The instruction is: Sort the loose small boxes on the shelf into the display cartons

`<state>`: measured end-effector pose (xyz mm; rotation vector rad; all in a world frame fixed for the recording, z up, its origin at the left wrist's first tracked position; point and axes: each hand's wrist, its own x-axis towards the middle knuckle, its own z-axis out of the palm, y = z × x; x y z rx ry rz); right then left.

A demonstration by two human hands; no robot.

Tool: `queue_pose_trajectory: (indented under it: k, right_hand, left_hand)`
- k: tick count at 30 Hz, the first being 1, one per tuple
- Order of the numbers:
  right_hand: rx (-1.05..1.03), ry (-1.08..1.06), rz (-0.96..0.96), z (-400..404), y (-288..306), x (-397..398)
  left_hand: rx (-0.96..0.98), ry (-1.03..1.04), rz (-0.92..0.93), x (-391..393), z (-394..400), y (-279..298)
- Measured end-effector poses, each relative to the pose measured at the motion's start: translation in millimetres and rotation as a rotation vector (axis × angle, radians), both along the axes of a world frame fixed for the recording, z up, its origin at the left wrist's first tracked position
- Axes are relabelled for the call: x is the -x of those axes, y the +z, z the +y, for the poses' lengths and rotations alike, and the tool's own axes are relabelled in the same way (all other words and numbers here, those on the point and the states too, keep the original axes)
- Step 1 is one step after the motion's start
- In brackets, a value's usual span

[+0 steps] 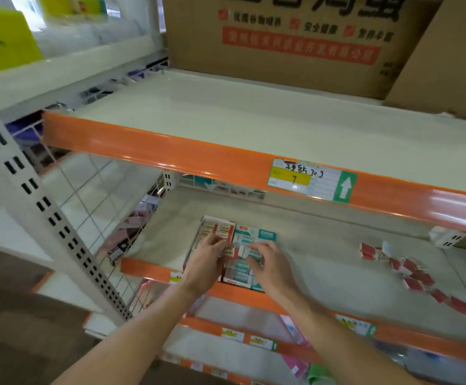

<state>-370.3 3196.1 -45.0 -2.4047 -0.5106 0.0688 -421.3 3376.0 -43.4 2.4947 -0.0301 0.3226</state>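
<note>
My left hand (208, 259) and right hand (268, 262) pinch one small box (236, 250) together over the display cartons (237, 245); the loose red boxes (415, 276) lie far right, nearer my right hand.

Shop shelving with cream boards and orange front rails (170, 155). Upper shelf board (254, 118) bare at centre; big brown cardboard box (295, 37) with red and black print at 12 o'clock. Price label (311, 180), yellow patch and green arrow, on the rail at 1 o'clock. White slotted upright (45, 207) at 9 o'clock, wire mesh panel (87, 207) beside it. Yellow-green item (1, 37) at 10 o'clock. Dark floor (18, 329) at 8 o'clock. Light even, glare on rails.
</note>
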Motion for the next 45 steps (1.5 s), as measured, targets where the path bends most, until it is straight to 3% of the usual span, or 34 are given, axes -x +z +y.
queue_pose_trajectory:
  k: [5,17,31,35,40,45]
  right_hand:
    - [0.030,-0.014,0.008,36.6,3.0,-8.0]
    - [0.061,-0.090,0.073,83.5,-1.1,-29.9]
    - [0.026,-0.138,0.052,85.2,-4.8,-36.0]
    - [0.022,-0.149,0.057,77.6,-7.5,-34.0]
    - [0.032,-0.137,0.042,68.5,-7.7,-25.9]
    - [0.048,-0.153,0.042,51.3,-13.7,-10.2]
  left_hand:
    - [0.016,0.063,0.125,-19.1,35.8,-2.4]
    - [-0.071,0.048,0.036,-54.6,75.0,-4.3]
    - [-0.113,-0.005,0.086,-90.3,89.7,-17.0]
    - [-0.045,0.030,0.132,-86.4,89.6,-19.2]
    - [-0.291,0.069,0.076,-73.8,82.8,-10.7]
    - [-0.282,0.007,0.071,-59.3,59.6,-6.6]
